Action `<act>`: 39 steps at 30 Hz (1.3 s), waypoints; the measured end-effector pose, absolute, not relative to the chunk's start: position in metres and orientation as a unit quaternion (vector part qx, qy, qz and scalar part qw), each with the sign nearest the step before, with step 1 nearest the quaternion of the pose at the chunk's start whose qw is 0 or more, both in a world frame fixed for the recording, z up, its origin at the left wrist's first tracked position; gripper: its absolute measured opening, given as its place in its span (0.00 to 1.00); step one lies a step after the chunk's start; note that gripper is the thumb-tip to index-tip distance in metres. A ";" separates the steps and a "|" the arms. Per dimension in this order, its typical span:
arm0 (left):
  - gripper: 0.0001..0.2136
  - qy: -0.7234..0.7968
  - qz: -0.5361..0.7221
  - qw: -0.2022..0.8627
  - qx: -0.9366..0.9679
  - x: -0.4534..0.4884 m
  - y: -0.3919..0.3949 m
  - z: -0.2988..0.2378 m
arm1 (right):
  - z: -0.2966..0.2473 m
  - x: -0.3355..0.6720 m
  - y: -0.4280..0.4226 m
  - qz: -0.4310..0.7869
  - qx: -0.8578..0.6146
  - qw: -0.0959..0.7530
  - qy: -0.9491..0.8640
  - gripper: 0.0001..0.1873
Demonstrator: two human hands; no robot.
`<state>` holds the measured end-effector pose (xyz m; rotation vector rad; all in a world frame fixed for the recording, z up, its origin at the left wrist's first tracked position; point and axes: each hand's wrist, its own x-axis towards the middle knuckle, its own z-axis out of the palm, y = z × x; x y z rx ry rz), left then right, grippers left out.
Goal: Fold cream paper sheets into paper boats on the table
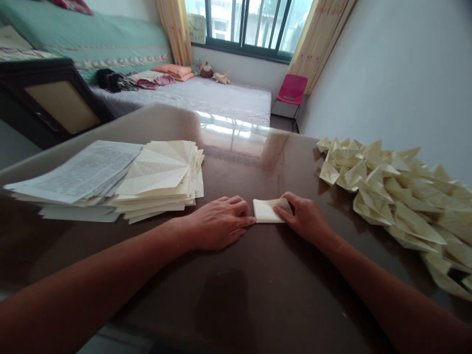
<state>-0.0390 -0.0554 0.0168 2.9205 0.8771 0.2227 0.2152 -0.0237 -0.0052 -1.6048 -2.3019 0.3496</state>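
Note:
A small folded piece of cream paper (271, 210) lies on the brown table, its layers pressed together into a rectangle. My right hand (304, 216) grips its right end, thumb on top and fingers at the far edge. At the paper's lower left corner, a fingertip of my left hand (217, 223) touches it. That hand rests on the table, one finger stretched out and the others loosely bent, holding nothing.
Left of my hands stand a stack of creased cream sheets (158, 169) and a pile of printed pages (79, 169). Many folded paper boats (391, 182) crowd the right side of the glossy table (236, 295). Beyond are a bed (236, 98) and a pink chair (292, 89).

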 end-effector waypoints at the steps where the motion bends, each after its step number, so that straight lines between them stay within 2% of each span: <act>1: 0.16 0.287 0.074 0.041 0.954 -0.039 -0.056 0.017 | -0.006 0.215 -0.023 0.118 -0.562 0.149 -0.805 0.12; 9: 0.13 0.320 0.098 0.020 0.942 -0.038 -0.056 0.017 | -0.006 0.216 -0.023 0.124 -0.562 0.135 -0.806 0.15; 14: 0.17 0.303 0.173 0.019 0.937 -0.029 -0.059 0.009 | -0.007 0.216 -0.023 0.118 -0.557 0.134 -0.811 0.15; 18: 0.28 0.259 0.128 0.038 0.957 -0.021 -0.065 -0.001 | -0.006 0.215 -0.023 0.105 -0.560 0.131 -0.812 0.14; 20: 0.30 0.263 0.109 0.056 0.957 -0.020 -0.066 -0.005 | -0.005 0.215 -0.024 0.096 -0.562 0.125 -0.812 0.13; 29: 0.28 0.284 0.079 0.095 0.951 -0.019 -0.068 -0.003 | -0.005 0.215 -0.025 0.075 -0.568 0.118 -0.811 0.13; 34: 0.28 0.287 0.068 0.094 0.951 -0.021 -0.071 -0.003 | -0.008 0.216 -0.025 0.090 -0.566 0.147 -0.806 0.18; 39: 0.28 0.284 0.058 0.092 0.953 -0.022 -0.071 -0.002 | -0.011 0.217 -0.026 0.042 -0.547 0.138 -0.825 0.15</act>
